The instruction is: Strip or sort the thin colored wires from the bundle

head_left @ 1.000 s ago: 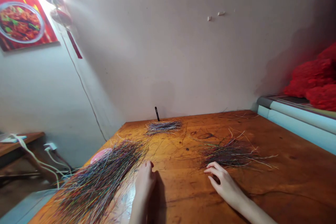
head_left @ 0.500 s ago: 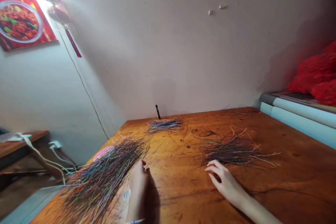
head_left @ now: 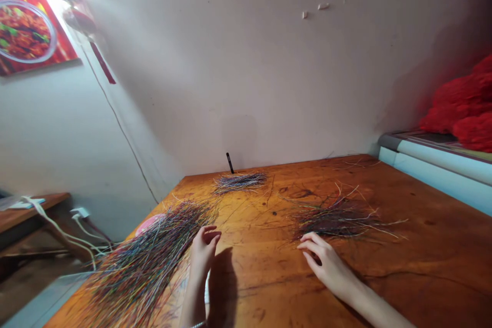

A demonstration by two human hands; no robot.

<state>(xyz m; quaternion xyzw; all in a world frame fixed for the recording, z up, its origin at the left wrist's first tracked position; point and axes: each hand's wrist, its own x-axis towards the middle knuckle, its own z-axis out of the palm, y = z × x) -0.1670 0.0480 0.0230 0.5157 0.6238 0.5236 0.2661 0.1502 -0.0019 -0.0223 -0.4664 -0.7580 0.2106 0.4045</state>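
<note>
A large pile of thin, multicoloured wires (head_left: 149,261) spreads along the left side of the wooden table (head_left: 265,287). Beside its right edge, my left hand (head_left: 203,251) is raised with fingers bent and the thumb apart; nothing shows between them. My right hand (head_left: 323,259) rests low over the table, fingers loosely curved with a gap to the thumb, and holds nothing visible. Its fingertips are at the near edge of a smaller, darker bunch of wires (head_left: 338,219). Farther back lies another small bunch of bluish and pale wires (head_left: 240,182).
A black stick-like object (head_left: 229,163) stands at the table's back edge by the wall. A pink round thing (head_left: 150,224) is partly under the large pile. To the right, red material (head_left: 461,107) sits on a white chest-like surface (head_left: 434,169). White cables (head_left: 77,236) hang at left.
My left hand has lifted a little and turned, its thumb now apart from its fingers. The right hand stays almost in place. The whole view has shifted slightly.
</note>
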